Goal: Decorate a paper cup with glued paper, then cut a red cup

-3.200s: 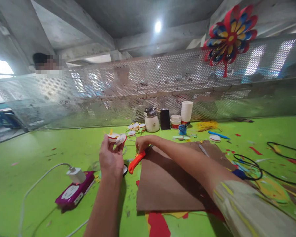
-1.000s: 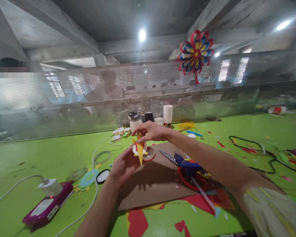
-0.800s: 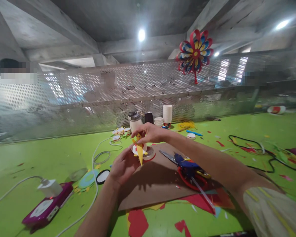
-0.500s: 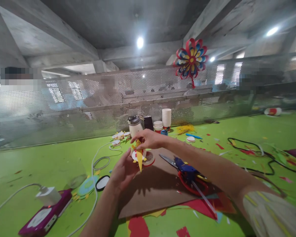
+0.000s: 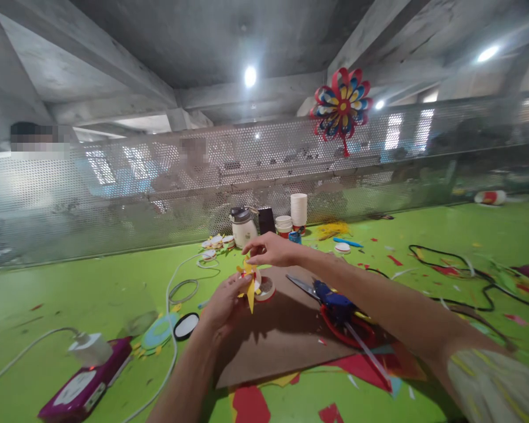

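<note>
My left hand [image 5: 224, 302] holds a small paper craft [image 5: 251, 289] above the brown board, its thumb pressed on the front. The craft has a white round base with yellow pointed paper pieces and a little red. Over its top edge, my right hand [image 5: 275, 249] curves its fingers and thumb around an upper yellow tip. Just right of the craft is a tape roll [image 5: 265, 291], with a brownish middle. Scissors [image 5: 304, 286] with red handles lie on the board under my right forearm, beside a blue glue gun [image 5: 332, 298].
A brown board [image 5: 282, 352] lies on the green table [image 5: 150, 282], with paper scraps around it. Behind are a jug [image 5: 243, 229], stacked paper cups [image 5: 298, 210] and several finished discs [image 5: 218, 241]. At left are a purple power bank [image 5: 86, 379] and white cable.
My left thumb has moved onto the front of the craft. My right fingers have shifted slightly up and right, uncovering more of its yellow points.
</note>
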Available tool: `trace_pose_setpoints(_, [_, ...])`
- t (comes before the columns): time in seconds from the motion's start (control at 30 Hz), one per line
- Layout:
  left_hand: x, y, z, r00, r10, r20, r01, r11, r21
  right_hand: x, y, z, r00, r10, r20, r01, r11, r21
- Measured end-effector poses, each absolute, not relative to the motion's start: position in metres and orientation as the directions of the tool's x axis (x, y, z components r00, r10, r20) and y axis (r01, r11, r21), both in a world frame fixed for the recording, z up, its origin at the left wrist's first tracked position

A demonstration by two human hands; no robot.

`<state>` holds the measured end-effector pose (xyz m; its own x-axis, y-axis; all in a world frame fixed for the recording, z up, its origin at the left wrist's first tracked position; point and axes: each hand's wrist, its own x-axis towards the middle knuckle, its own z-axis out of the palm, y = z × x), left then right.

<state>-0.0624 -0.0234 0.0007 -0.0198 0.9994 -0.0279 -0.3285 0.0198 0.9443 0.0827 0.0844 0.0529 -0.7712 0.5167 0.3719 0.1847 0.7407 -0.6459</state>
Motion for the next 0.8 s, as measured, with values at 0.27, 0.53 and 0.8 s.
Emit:
trace_pose_setpoints(0.27, [-0.061, -0.021, -0.002, -0.078, 0.997, -0.030, -0.333, 0.002, 0.943, 0.113, 0.079, 0.038, -0.631, 0.680, 0.374, 0.285, 0.651, -0.703])
trace_pose_setpoints(0.53, [-0.060, -0.019, -0.005, -0.089, 0.996, 0.008, -0.345, -0.038, 0.938, 0.112, 0.054, 0.029, -0.670, 0.688, 0.277, 0.340, 0.617, -0.709])
trace_pose_setpoints(0.8, [-0.065, -0.021, 0.000, -0.116, 0.992, 0.042, -0.264, -0.071, 0.962, 0.116, 0.043, 0.040, -0.729, 0.676, 0.103, 0.358, 0.506, -0.784])
